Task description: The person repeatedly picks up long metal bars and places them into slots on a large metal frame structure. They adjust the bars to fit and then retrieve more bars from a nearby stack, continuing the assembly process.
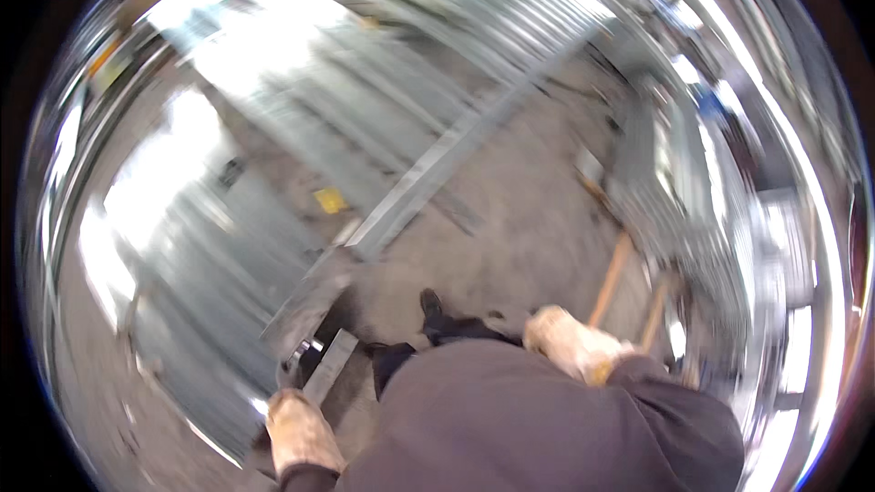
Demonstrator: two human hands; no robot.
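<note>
My left hand [299,430], pale and seemingly gloved, hangs at the lower left. Just beyond it is a dark object with a shiny metal part [305,355] and a flat grey bar [330,366]. Whether the left hand touches either one, I cannot make out. On the other side of my body, my right hand [570,339], pale too, is held out over the floor. Its fingers are smeared by motion, and nothing can be seen clearly in it. My dark shoe [432,305] shows on the floor between the hands.
Large shiny metal sheets [301,91] lie to the left and ahead, edged by a long metal rail [428,173]. A small yellow piece [330,200] lies among them. Stacked corrugated sheets [674,191] stand at the right, near wooden strips [612,278]. Bare grey floor [510,210] stretches ahead.
</note>
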